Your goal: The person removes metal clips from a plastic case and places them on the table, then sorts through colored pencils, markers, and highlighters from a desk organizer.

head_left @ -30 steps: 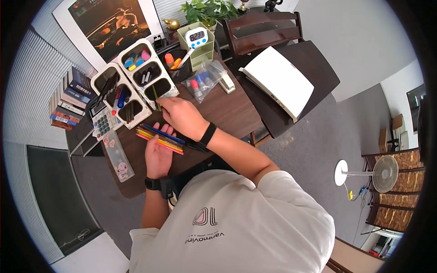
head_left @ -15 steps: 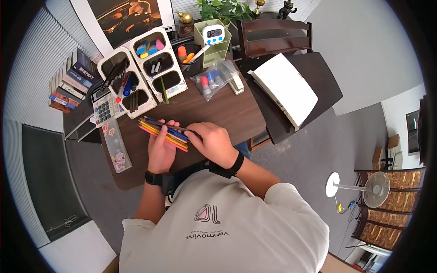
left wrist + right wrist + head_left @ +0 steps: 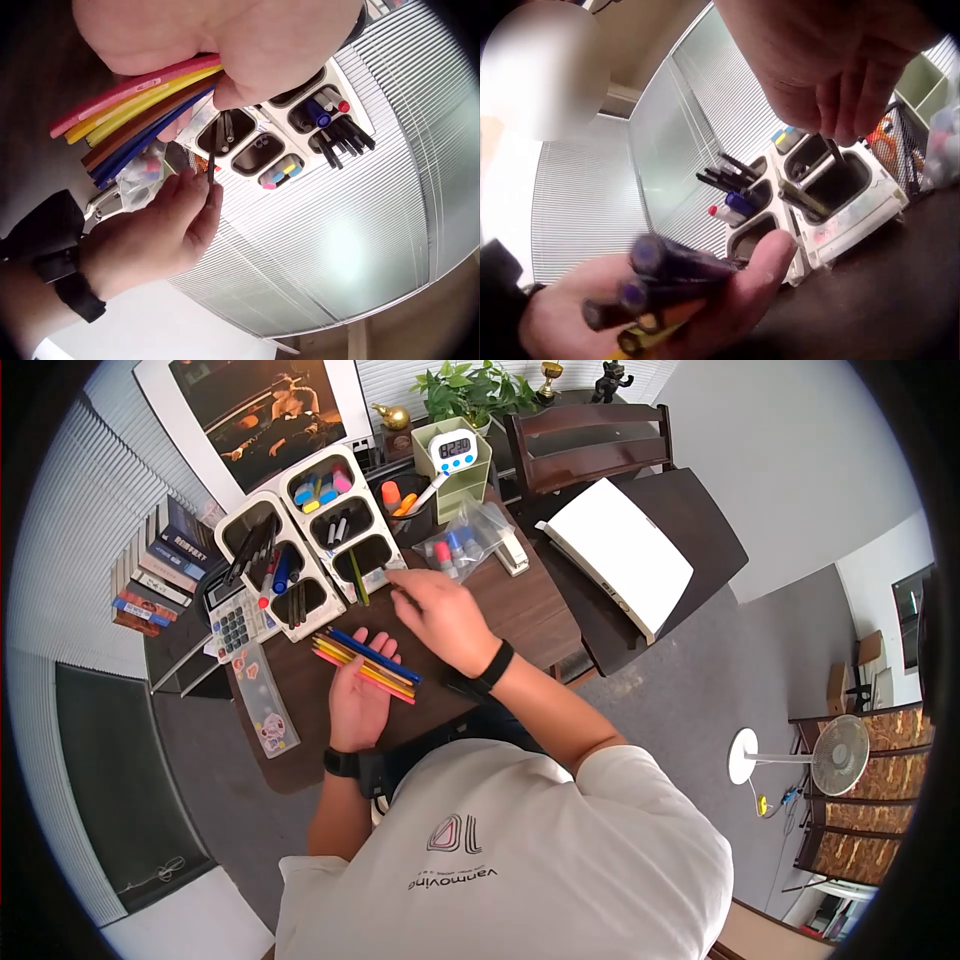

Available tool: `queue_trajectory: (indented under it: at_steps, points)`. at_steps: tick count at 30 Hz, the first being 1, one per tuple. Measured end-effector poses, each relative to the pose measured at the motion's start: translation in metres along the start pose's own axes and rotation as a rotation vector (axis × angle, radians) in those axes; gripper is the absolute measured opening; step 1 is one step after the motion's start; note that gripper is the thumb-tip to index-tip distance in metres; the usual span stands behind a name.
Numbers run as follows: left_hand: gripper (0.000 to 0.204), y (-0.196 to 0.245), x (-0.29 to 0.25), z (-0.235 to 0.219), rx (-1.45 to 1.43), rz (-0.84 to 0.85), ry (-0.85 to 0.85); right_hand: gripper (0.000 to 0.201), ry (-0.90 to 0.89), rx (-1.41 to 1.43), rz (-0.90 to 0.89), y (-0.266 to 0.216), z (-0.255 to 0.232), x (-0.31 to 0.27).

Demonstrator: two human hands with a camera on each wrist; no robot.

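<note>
Across the palm of my left hand point(image 3: 358, 710) lies a bundle of colored pencils point(image 3: 368, 666) in pink, yellow, brown and blue, with the thumb holding them. My right hand point(image 3: 446, 622) pinches a dark pencil point(image 3: 211, 166) between thumb and fingers. It hovers over the front compartment of the right white organizer point(image 3: 847, 229), its fingertips near the rim. An olive-green pencil point(image 3: 359, 578) leans in that same compartment. Behind it, the other compartments hold black-and-silver pens and colored highlighters.
A second white organizer point(image 3: 312, 622) with markers, pens and dark pencils adjoins on the left. Nearby are a calculator point(image 3: 233, 630), a stickered pencil case point(image 3: 262, 700), a mesh cup point(image 3: 418, 525), a bag of bottles point(image 3: 462, 545) and a stapler point(image 3: 512, 555). Books point(image 3: 165, 565) stand far left.
My right hand went from the organizer to the bundle, took a dark pencil there, and is back over the front compartment with it. My left hand stays low with the remaining pencils.
</note>
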State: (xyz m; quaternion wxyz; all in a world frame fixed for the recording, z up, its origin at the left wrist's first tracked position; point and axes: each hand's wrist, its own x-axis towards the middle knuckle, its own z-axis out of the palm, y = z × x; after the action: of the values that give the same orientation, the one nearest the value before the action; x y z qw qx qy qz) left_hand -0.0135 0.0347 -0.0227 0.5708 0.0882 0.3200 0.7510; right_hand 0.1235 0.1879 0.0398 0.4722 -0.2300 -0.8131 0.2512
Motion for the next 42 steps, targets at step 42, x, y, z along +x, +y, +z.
queue_trajectory:
  at_steps: [42]
  points:
    - [0.041, 0.005, 0.021, 0.033, 0.128, -0.190, -0.144, 0.026, 0.087, 0.019, 0.039, 0.011, -0.008, 0.000]
